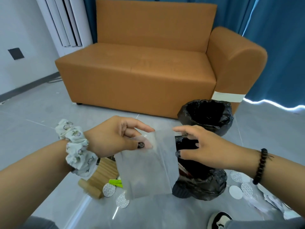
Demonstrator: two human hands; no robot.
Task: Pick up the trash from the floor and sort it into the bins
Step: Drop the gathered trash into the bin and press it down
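Holding a clear plastic bag (148, 167) up in front of the body, the person pinches its top left corner between the thumb and fingers of the left hand (115, 138), so the film hangs flat and its lower edge stays off the floor (41, 129). The right hand (206, 149) comes in at the bag's top right edge with its fingers spread and loosely bent; whether it already grips the film cannot be told, though it seems poised to take that corner. Just behind the bag stands the nearer bin (201, 185) lined in black plastic, and a second black-lined bin (206, 116) sits further off beside the orange sofa (140, 71), which suggests the bag is held here for sorting. More trash lies on the floor below: round white seals (109, 190), a wooden block (100, 176) and a green scrap (116, 182), all waiting their turn
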